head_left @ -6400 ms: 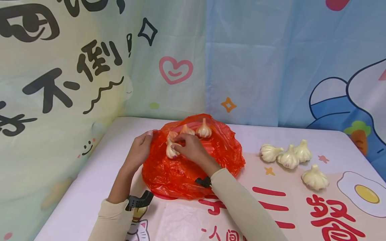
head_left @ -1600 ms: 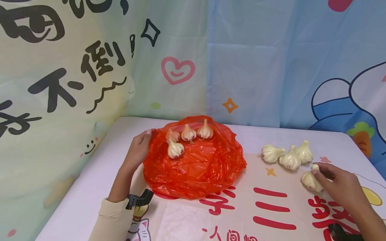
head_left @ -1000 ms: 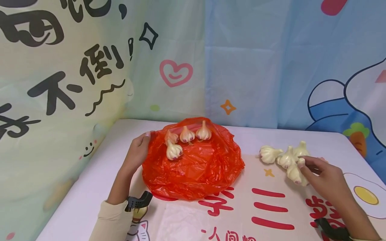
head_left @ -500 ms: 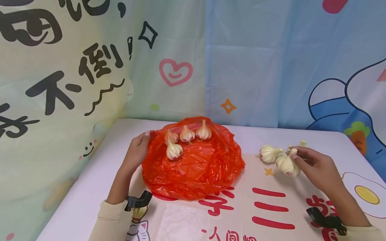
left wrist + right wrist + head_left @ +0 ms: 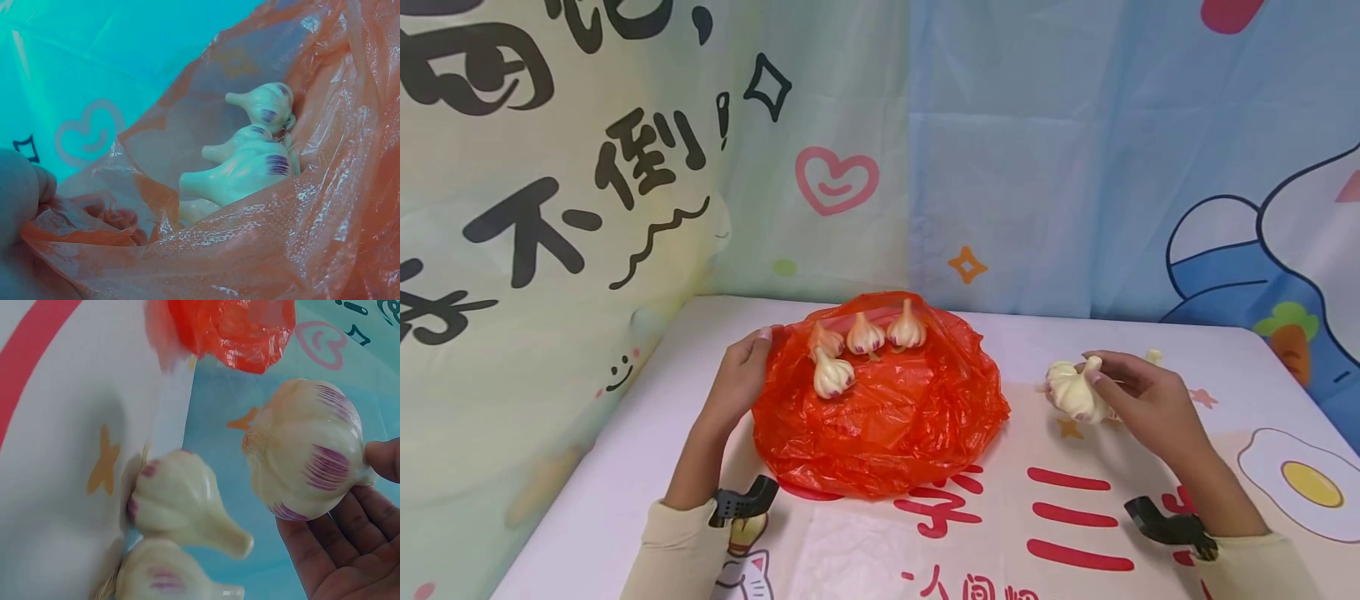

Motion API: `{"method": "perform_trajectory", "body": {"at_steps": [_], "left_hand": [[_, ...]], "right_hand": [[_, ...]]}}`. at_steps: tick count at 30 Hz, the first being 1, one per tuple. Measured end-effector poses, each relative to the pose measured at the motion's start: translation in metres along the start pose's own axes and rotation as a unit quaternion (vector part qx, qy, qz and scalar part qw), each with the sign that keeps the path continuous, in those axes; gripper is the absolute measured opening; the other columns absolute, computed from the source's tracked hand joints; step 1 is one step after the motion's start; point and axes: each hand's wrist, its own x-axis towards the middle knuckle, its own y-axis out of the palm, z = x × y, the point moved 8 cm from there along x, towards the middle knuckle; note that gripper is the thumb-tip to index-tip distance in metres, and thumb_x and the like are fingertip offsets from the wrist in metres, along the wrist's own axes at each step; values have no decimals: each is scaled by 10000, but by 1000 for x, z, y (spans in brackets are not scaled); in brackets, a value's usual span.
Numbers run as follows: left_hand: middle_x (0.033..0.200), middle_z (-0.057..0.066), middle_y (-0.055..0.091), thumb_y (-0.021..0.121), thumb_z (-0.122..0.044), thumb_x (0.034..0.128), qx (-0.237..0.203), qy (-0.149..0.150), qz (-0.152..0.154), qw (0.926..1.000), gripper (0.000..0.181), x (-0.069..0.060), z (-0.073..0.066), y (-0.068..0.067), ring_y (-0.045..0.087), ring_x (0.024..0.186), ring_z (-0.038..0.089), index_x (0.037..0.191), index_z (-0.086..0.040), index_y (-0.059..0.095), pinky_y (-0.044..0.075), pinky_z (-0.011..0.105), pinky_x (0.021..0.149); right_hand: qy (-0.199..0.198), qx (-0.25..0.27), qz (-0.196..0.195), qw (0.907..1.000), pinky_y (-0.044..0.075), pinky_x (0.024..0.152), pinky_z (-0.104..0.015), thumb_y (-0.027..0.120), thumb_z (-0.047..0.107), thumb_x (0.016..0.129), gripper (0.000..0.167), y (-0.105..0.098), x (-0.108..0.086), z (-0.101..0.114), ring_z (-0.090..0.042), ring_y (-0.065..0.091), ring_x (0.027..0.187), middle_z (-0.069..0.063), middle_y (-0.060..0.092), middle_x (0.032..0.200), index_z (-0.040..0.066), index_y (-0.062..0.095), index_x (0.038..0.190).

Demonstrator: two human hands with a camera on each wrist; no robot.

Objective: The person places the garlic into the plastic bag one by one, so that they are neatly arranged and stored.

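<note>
A red plastic bag (image 5: 887,454) lies spread with its mouth toward me, and several garlic bulbs (image 5: 833,377) rest inside at its back left. My left hand (image 5: 742,372) pinches the bag's left rim; in the left wrist view its fingers (image 5: 115,219) show through the thin plastic. Over on the right, my right hand (image 5: 1153,404) grips a garlic bulb (image 5: 312,450) by its stem, raised off the table. Behind and below it, other garlic bulbs (image 5: 178,500) lie on the table, largely hidden by the hand in the head view.
The table (image 5: 1000,342) bears a printed cover with red lettering and a fried egg picture (image 5: 1311,492). A printed cloth (image 5: 1007,167) hangs along the back and left side. Each wrist wears a black camera mount (image 5: 745,502).
My right hand went from the bag to the lone garlic bulb at right, gripped it, lifted it and carried it left past the other bulbs. The left hand stays at the bag's rim.
</note>
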Motion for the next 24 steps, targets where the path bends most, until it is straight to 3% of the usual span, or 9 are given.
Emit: {"method": "perform_trajectory", "body": {"at_steps": [4,12,16,24], "left_hand": [[1360,143,537,320,-478,1042,27,29,-30,10000,596,0,0,0,533,1203,319,1436,-52,456,450,470,988],[1350,144,543,324,-484,1040,-4,33,33,10000,595,0,1,1,548,1179,326,1433,-59,459,476,465,955],[1343,143,547,320,-486,1040,37,45,0,10000,599,1,0,0,549,1175,320,1433,-57,462,471,467,964],[1345,173,544,319,-438,1053,55,167,-52,9998,580,2,-2,-2,529,1205,333,1420,-14,467,428,485,1010]], "right_hand": [[-95,134,8,9999,427,754,-43,591,343,977,436,7,4,7,46,509,997,-182,628,1221,39,610,1289],[-154,536,96,9984,460,778,-83,599,326,975,400,26,12,20,-169,595,1050,-134,672,1155,64,626,1276],[-309,643,194,9973,468,774,-89,613,284,972,360,38,13,25,-117,601,1036,-118,683,1136,79,635,1267],[-479,825,229,9952,477,783,-103,614,287,971,362,46,19,41,-183,612,1050,-103,684,1136,82,633,1270]]}}
